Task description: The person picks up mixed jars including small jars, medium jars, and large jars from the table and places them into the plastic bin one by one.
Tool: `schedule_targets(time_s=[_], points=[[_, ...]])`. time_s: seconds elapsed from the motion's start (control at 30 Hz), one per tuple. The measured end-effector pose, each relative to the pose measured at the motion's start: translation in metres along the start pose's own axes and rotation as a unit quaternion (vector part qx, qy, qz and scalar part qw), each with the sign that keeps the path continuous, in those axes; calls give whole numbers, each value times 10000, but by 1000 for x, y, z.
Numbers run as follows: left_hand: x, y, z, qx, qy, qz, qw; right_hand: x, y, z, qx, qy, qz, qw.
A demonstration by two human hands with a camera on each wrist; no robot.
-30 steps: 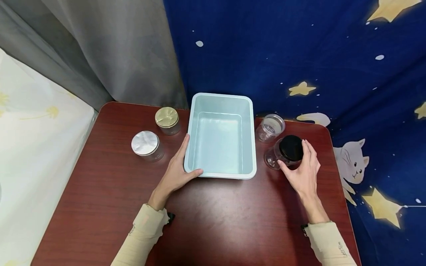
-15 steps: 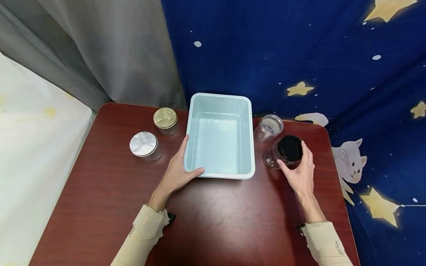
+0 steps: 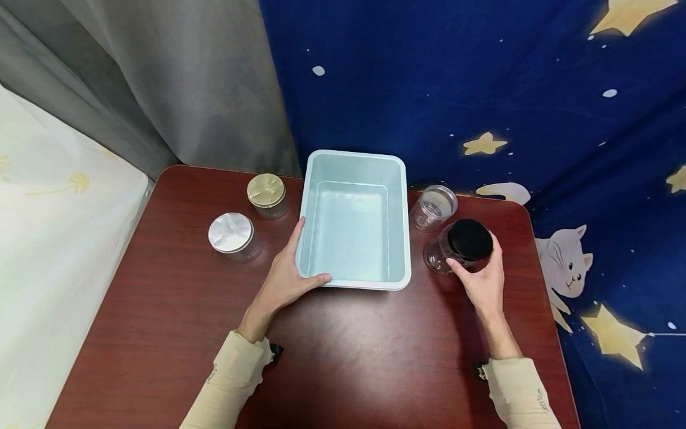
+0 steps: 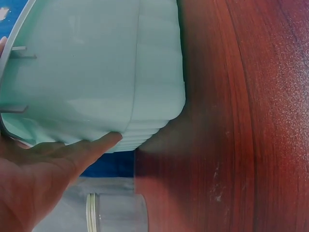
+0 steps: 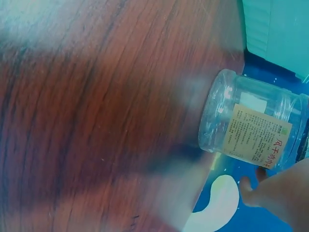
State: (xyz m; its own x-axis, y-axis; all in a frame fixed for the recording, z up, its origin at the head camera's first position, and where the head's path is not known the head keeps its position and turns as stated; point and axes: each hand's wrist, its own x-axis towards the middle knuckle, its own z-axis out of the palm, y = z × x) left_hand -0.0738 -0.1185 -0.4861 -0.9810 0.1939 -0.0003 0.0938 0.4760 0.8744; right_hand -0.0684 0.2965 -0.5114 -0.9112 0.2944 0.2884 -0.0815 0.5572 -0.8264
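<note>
In the head view, my left hand holds the near left corner of a pale blue plastic basin, its thumb on the near rim. The left wrist view shows fingers along the outer wall of the basin. My right hand grips a clear plastic jar with a black lid from its right side, thumb in front. The far fingers are partly hidden behind the lid. In the right wrist view, the jar bears a tan printed label, and the right hand touches its side.
A clear jar with a clear lid stands behind the black-lidded one. Left of the basin are a gold-lidded jar and a silver-lidded jar. Curtains hang along the back of the reddish-brown table.
My right fingers have shifted from the lid's right edge to lower and farther behind it, and the lid has moved slightly rightward. The left hand and basin have stayed nearly still.
</note>
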Motion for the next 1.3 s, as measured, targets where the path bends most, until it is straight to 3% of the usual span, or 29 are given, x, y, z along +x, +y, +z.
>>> schedule_targets(time_s=[0.1, 0.23, 0.43, 0.57, 0.87, 1.3], points=[[0, 0, 0, -74, -17, -70, 9999, -2, -10, 2, 837, -111, -32, 9964], [0, -2, 0, -135, -18, -77, 9999, -5, -17, 3, 1865, -253, 136, 9820], [0, -3, 1, -166, -6, -103, 9998, -5, -11, 7, 2471, -160, 65, 9688], [0, -2, 1, -225, -17, -160, 9996, -6, -6, 8, 2711, -48, -7, 9625], [-1, -1, 3, -257, 86, -173, 9995, 0, -2, 9, 2848, -67, -167, 9584], [0, -2, 3, -292, 110, -109, 9995, 6, -12, 5, 2527, 44, -396, 9667]])
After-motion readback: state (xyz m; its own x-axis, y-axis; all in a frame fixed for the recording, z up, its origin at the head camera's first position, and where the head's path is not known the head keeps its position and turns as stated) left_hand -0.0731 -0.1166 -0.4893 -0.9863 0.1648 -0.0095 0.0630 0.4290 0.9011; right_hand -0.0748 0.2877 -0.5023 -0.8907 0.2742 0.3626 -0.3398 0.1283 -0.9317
